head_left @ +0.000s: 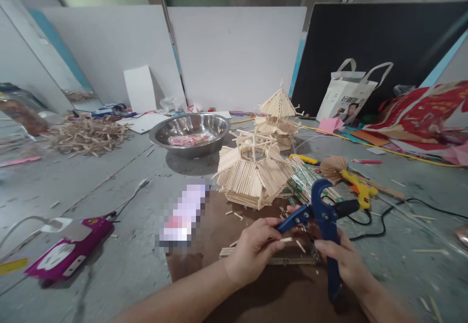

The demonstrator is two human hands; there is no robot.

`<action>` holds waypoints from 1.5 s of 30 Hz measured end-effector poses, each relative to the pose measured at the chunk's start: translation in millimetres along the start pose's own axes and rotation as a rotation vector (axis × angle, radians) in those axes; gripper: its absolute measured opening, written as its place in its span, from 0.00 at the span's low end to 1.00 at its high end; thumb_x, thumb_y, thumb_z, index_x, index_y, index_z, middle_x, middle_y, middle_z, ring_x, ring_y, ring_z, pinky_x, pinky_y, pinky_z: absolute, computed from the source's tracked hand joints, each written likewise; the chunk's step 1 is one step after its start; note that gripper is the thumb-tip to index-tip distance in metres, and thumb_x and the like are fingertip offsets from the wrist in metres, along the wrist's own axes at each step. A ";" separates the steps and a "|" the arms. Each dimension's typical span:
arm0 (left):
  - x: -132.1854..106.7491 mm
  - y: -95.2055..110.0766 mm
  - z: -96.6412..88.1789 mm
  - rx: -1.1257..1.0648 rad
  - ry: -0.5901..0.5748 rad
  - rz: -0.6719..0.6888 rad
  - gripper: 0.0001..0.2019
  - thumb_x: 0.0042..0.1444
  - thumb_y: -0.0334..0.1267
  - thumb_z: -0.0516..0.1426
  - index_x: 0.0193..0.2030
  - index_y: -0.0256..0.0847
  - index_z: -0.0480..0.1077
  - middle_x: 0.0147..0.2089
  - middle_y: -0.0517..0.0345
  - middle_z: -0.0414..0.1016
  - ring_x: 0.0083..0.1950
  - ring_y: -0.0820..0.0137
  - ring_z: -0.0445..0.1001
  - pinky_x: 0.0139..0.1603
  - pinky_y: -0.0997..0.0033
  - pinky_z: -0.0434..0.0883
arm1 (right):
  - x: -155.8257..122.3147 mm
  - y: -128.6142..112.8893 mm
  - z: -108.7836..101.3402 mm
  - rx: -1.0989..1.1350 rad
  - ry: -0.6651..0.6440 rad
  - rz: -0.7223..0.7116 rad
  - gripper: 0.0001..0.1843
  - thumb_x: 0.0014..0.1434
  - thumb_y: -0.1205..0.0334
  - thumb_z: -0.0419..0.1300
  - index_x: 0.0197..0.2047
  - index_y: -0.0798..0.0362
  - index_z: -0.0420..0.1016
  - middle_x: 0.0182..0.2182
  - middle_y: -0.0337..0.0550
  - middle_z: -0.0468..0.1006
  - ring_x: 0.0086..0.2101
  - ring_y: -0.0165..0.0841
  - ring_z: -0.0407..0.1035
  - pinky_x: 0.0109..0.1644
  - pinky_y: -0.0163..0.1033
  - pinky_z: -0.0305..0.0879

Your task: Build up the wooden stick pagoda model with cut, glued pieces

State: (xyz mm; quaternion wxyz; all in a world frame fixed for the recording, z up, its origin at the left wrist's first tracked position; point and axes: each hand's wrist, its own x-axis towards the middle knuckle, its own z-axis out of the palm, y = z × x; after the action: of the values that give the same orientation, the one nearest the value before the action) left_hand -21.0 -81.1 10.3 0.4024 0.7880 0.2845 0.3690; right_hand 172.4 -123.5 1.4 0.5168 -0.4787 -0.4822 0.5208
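My right hand [345, 259] is closed around the handle of a blue pipe cutter [327, 216], whose hooked jaw points up and away. My left hand [256, 245] pinches a short pale wooden stick [287, 239]; its fingertips lie against the cutter's other blue arm. Whether they also grip that arm is hard to see. Under the hands, a brown board [226, 216] carries cut stick pieces [227, 252] and small scraps. Just beyond stands a roof-shaped stick model [252, 177], its top an open frame. Behind it rises a pointed stick pavilion [280, 108].
A steel basin [155, 140] holds a plastic packet. A yellow glue gun [360, 189] lies at right with its black cord. Left are a blurred-out phone [185, 213], a magenta power strip [69, 252] and a stick pile [89, 135]. A white bag [341, 94] stands back right.
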 end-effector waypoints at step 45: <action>1.7 3.0 -0.1 0.144 0.016 -0.025 0.10 0.54 0.33 0.47 0.32 0.37 0.69 0.28 0.56 0.70 0.30 0.72 0.67 0.32 0.75 0.64 | 8.2 12.0 14.4 -1.170 0.064 -0.605 0.27 0.49 0.59 0.54 0.52 0.57 0.54 0.43 0.55 0.68 0.44 0.42 0.63 0.47 0.50 0.59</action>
State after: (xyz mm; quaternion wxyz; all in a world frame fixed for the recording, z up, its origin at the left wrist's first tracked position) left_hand -19.6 -81.4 13.4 0.3468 0.8085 0.3231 0.3487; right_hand 157.0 -115.4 -9.5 0.3088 -0.5394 -0.7833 -0.0101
